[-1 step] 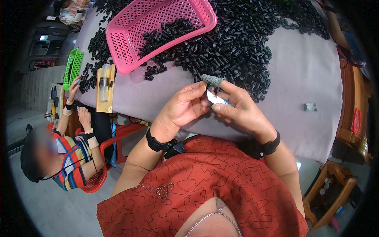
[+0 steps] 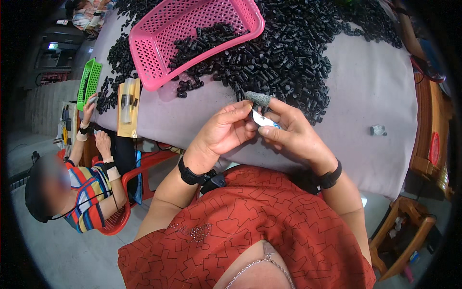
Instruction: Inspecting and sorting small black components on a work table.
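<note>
Hands are brought together just above the table's [image 2: 365, 86] near edge: a small white-and-blue piece [image 2: 263, 120] is pinched between the left hand [image 2: 222, 132] and the right hand [image 2: 292, 135], both closed on it, its long axis running roughly left to right between the fingertips. A grey cot [image 2: 258, 98] is worn on the right index finger. Black parts [image 2: 293, 53] are heaped just beyond the hands, some inside the pink basket [image 2: 159, 48] up-left, nearer the left hand.

Both hands raised, fingertips meeting: left hand [image 2: 224, 130], right hand [image 2: 291, 132] pinching.
</note>
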The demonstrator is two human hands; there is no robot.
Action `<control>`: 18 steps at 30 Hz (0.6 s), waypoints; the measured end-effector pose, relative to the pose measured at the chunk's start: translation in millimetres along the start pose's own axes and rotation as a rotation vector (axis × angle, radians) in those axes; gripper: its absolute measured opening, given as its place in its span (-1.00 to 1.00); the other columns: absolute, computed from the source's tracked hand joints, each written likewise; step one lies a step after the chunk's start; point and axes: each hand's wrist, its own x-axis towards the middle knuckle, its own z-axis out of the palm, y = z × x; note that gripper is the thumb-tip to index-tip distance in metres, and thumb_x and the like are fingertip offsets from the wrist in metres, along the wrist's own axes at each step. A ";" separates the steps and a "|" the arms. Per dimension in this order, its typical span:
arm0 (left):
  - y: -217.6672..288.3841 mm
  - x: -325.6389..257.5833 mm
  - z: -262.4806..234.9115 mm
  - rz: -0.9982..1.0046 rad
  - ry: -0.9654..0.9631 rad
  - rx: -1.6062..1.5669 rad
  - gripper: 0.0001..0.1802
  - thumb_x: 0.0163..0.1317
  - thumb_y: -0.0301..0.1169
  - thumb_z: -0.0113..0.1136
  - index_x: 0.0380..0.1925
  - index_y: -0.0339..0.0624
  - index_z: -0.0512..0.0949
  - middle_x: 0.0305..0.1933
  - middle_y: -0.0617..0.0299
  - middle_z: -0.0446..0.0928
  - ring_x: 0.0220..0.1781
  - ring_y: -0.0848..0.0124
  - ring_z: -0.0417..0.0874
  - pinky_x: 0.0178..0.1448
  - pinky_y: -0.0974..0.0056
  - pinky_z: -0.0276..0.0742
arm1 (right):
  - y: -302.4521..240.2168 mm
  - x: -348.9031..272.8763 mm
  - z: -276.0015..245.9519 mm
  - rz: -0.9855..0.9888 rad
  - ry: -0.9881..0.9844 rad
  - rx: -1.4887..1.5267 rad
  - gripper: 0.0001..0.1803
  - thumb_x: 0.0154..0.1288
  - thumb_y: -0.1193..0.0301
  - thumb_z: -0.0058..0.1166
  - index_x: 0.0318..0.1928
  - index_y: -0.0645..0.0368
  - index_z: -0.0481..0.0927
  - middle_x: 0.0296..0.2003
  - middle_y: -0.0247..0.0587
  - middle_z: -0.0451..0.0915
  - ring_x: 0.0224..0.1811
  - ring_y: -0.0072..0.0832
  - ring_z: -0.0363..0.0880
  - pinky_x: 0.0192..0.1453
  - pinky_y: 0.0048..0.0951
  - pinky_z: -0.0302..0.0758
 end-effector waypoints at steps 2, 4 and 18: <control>-1.2 -0.4 -1.6 -0.012 -0.005 -0.010 -0.75 0.42 -0.31 0.06 -0.05 -0.22 0.54 -0.19 0.24 0.61 -0.33 0.50 0.56 -0.17 0.38 0.55 | 0.0 0.3 -0.1 0.019 -0.001 0.006 -0.42 0.36 0.44 0.11 0.33 0.18 0.25 -0.34 -0.43 0.52 -0.49 -0.79 0.32 -0.50 -0.71 0.26; -1.4 -1.1 -1.8 -0.026 0.017 -0.007 -0.80 0.40 -0.33 0.09 -0.13 -0.22 0.54 -0.32 0.27 0.55 -0.34 0.46 0.54 -0.21 0.37 0.50 | -0.5 -0.1 2.0 -0.003 -0.008 0.015 -0.42 0.36 0.45 0.11 0.33 0.19 0.24 -0.33 -0.41 0.53 -0.48 -0.78 0.33 -0.50 -0.71 0.26; -2.5 -2.6 -0.7 -0.010 0.014 0.022 -0.75 0.43 -0.31 0.05 -0.11 -0.29 0.55 -0.26 0.23 0.58 -0.39 0.53 0.50 -0.22 0.39 0.52 | 4.5 0.3 -2.0 0.012 -0.015 0.025 -0.55 0.37 0.42 0.12 0.23 0.24 0.39 -0.42 -0.47 0.50 -0.54 -0.80 0.29 -0.53 -0.71 0.21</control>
